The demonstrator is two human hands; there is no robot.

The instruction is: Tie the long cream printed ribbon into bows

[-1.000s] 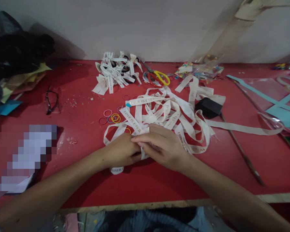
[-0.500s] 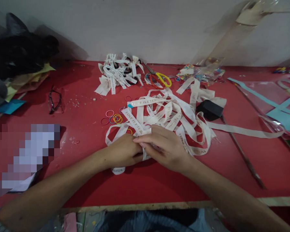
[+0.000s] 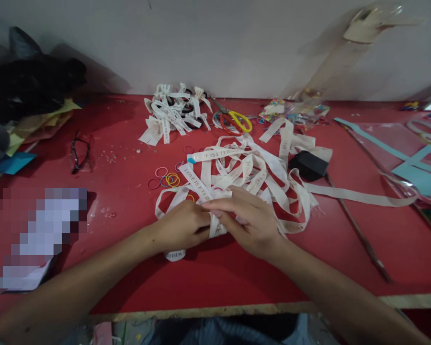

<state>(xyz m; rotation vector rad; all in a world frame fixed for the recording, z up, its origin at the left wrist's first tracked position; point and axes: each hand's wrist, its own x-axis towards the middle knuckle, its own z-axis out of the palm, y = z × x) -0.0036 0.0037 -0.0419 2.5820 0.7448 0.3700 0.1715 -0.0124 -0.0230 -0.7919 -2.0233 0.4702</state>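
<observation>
My left hand (image 3: 181, 228) and my right hand (image 3: 249, 221) meet at the near middle of the red table (image 3: 237, 273). Both are closed on a folded piece of cream printed ribbon (image 3: 216, 225) held between them. A loop of the same ribbon (image 3: 175, 255) sticks out under my left hand. Just behind my hands lies a loose tangle of long cream ribbon (image 3: 258, 175) with gold lettering. Several small coloured rubber bands (image 3: 167, 179) lie to the left of the tangle.
A pile of finished ribbon bows (image 3: 174, 112) sits at the back by the wall, with yellow and red scissors (image 3: 233, 120) beside it. A black box (image 3: 308, 165) rests on the ribbon at right. Glasses (image 3: 79, 153) lie at left; a thin stick (image 3: 359, 235) and blue paper strips (image 3: 413, 163) lie at right.
My hands have stayed in place, working the folded ribbon; my right fingers have shifted a little over the fold. The view has tilted slightly.
</observation>
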